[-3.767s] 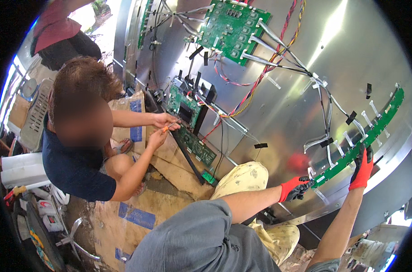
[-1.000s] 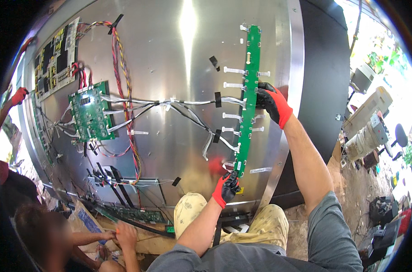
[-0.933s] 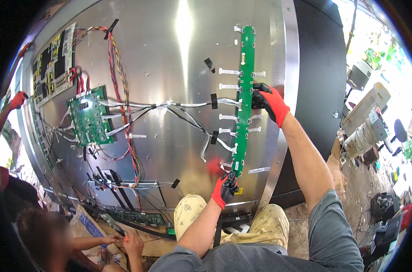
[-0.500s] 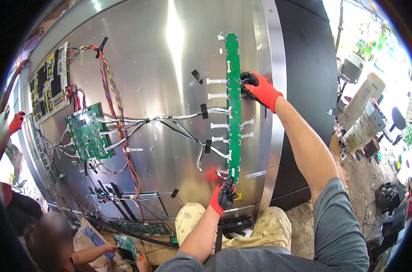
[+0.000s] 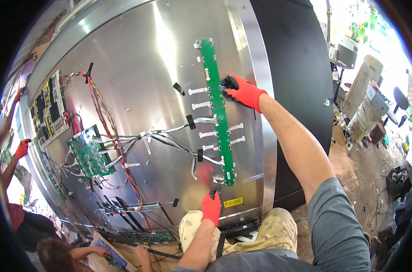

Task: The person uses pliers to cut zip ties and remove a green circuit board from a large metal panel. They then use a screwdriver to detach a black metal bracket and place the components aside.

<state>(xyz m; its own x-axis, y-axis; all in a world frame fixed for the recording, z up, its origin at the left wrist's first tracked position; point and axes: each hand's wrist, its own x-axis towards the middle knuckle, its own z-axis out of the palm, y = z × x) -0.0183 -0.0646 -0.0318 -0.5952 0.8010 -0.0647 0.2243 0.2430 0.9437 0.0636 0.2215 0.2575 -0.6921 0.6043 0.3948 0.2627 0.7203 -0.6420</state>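
A long green circuit board strip (image 5: 220,120) stands on the shiny metal panel (image 5: 147,59). My right hand (image 5: 244,92), in a red glove with black fingers, curls its fingers at the strip's right edge, above the middle. Whatever those fingers grip there is hidden. Just below the strip's lower end is my left hand (image 5: 212,206), gloved alike, apart from the board. Its dark fingertips are bunched, and I cannot see anything between them. White ribbon cables (image 5: 199,91) stick out from the strip's left side, and shorter ones (image 5: 236,127) from its right.
White and black wires (image 5: 158,133) link the strip to a square green board (image 5: 89,152). A power board (image 5: 49,109) sits farther left. A yellow label (image 5: 233,202) lies beside my left hand. Co-workers' hands (image 5: 23,148) show at the left edge; clutter (image 5: 373,106) stands at right.
The view has shifted, moving the panel leftward in the picture. My left hand has come down off the strip's lower end, uncovering it. My right hand stays at the right edge.
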